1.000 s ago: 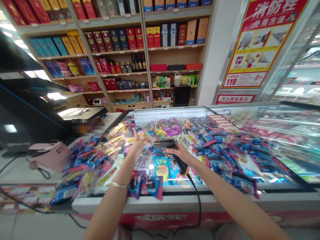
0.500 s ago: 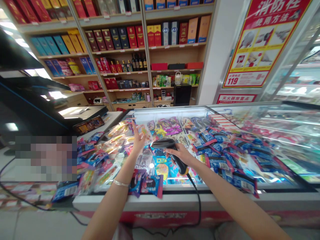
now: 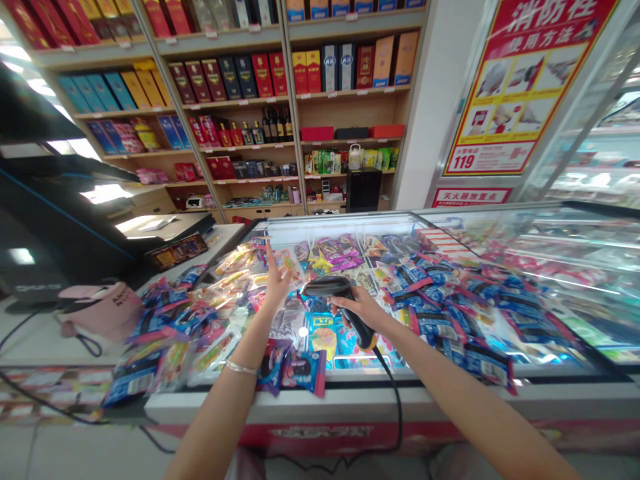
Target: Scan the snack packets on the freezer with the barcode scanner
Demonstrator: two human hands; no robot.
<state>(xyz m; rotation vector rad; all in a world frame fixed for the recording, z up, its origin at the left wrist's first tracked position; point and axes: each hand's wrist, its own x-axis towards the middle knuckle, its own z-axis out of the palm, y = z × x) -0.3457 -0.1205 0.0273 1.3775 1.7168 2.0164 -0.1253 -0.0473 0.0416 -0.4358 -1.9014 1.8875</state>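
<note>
My right hand [image 3: 361, 308] is wrapped round the grip of a black barcode scanner [image 3: 327, 287], its head turned left and its cable hanging over the freezer's front edge. To the left of the scanner head, my left hand [image 3: 278, 279] has its index finger raised and its thumb apart. A clear packet with orange and red print [image 3: 294, 265] shows at the thumb and appears held there, though the other fingers are hidden. Beneath both hands, wrapped frozen treats lie in and on the chest freezer [image 3: 200, 400]. Two blue and purple packets [image 3: 303, 371] rest at its front edge.
Many blue packets [image 3: 440, 327] are heaped on the right; clear yellowish packets [image 3: 235, 260] lie left. A pink bag [image 3: 103, 310] and a dark monitor [image 3: 45, 227] stand on the left counter. Shelves of boxed bottles [image 3: 245, 77] line the back wall.
</note>
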